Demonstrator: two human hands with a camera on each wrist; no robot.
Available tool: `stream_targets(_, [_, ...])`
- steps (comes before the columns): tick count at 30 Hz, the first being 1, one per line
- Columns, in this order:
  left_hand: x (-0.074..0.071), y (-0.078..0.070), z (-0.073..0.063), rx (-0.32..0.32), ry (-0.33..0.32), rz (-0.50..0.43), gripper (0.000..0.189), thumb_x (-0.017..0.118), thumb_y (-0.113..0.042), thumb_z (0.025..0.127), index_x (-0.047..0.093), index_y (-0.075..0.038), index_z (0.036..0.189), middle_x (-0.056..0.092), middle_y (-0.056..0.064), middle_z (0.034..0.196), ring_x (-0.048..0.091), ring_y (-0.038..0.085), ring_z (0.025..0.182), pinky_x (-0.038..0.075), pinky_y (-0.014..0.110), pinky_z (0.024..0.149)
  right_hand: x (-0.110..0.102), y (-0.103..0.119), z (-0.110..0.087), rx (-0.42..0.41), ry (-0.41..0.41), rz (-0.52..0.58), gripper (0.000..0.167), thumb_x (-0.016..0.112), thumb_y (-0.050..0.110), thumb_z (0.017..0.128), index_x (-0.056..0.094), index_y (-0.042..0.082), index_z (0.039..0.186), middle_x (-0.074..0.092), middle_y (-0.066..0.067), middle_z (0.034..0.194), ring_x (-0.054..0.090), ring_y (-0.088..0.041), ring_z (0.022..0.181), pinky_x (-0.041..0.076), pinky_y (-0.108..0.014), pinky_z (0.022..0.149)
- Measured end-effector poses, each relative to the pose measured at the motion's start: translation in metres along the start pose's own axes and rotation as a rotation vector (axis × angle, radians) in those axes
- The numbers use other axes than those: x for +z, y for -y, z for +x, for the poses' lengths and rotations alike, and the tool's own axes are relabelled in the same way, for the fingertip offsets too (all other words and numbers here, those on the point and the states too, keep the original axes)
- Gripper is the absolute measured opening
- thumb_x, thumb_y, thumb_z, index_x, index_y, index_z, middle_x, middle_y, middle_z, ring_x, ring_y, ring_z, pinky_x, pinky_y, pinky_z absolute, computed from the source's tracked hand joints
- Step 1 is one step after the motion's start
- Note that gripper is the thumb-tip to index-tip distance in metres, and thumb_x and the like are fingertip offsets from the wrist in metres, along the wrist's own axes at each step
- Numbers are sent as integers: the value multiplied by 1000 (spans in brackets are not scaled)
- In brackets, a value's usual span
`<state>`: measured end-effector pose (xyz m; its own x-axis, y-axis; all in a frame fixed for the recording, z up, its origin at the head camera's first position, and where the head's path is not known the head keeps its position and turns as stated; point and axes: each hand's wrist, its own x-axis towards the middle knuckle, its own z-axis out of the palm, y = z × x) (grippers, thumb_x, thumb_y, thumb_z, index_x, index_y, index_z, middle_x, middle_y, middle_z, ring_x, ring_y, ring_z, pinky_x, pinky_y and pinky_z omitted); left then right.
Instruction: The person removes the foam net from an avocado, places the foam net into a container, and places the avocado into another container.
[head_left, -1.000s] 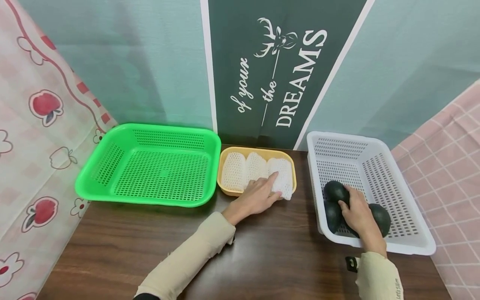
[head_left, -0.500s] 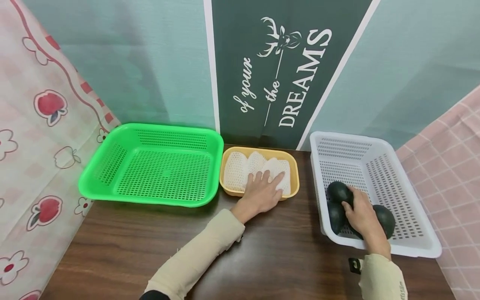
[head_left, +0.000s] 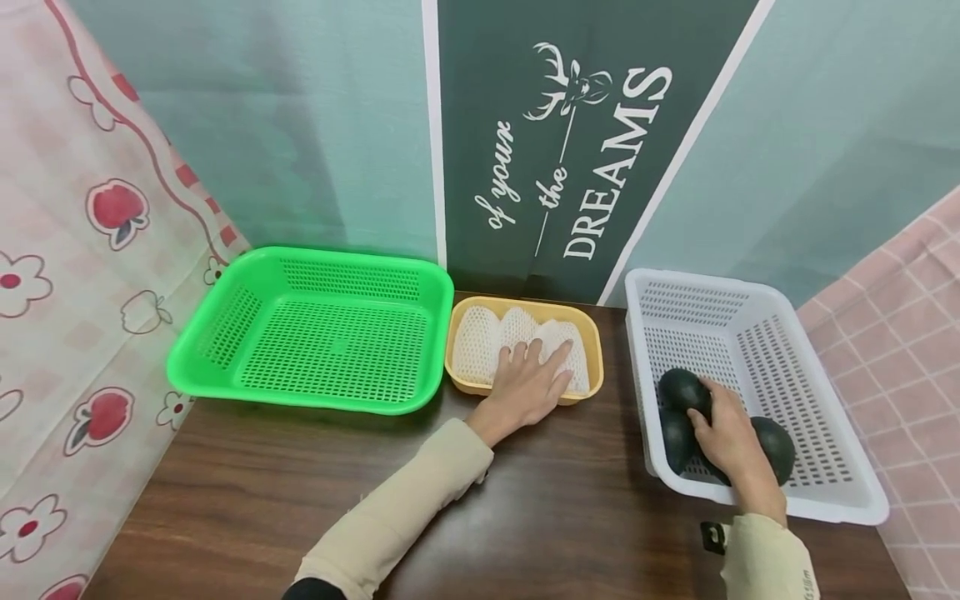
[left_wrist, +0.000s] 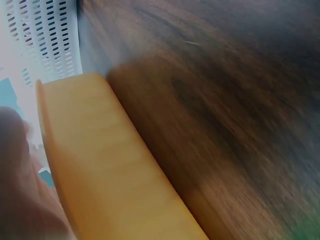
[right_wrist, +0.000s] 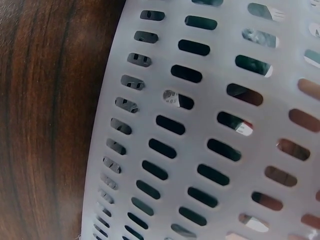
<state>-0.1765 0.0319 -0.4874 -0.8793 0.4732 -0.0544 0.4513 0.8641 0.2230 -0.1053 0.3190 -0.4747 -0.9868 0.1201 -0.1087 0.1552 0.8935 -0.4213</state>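
My left hand (head_left: 521,387) lies with spread fingers on white foam net sleeves (head_left: 475,346) in a small yellow tray (head_left: 597,354). In the left wrist view the tray's outer side (left_wrist: 110,150) fills the middle, with part of the hand (left_wrist: 25,185) at the left edge. Inside the white basket (head_left: 840,417), my right hand (head_left: 731,433) grips a dark green avocado (head_left: 681,390) near the basket's left side. More avocados (head_left: 775,448) lie under and beside that hand, partly hidden. The right wrist view shows mostly the slotted basket wall (right_wrist: 165,135).
Left of the tray stands a green slotted basket (head_left: 337,346). All the containers sit on a dark wooden table (head_left: 570,508). Behind them hangs a printed curtain (head_left: 360,125), with patterned cloths (head_left: 112,283) at both sides.
The left hand has gone from an extended index finger to spread fingers on the sleeves; the rightmost sleeve, earlier over the tray's front rim, now lies inside. The right hand keeps its grip.
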Motion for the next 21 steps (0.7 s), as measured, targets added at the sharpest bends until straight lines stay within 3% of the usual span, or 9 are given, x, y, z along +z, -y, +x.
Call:
stream_targets(3, [-2,1,-2,13,-34,-17,54,20,-51,106,24,-33,156,45,7,144,44,28,126,34,46,100,0,-1,0,2,-12,-6,59,49,3,98,23,-14,148,29,-44,141,31,-60,127,29,-72,101])
stream_targets(13, [-8,-2,-7,59,-37,-49,55,23,-53,105,26,-29,156,45,6,144,42,27,129,32,47,101,-3,-8,-3,-24,-54,-28,56,51,14,101,30,-13,145,33,-42,139,34,-58,126,31,-72,98])
stream_targets(21, [-10,-2,-14,62,-27,-45,56,24,-54,105,29,-29,155,45,7,145,41,28,131,30,50,105,-5,-5,-8,-64,-149,-42,50,54,21,101,39,-8,140,38,-39,136,38,-57,123,32,-73,95])
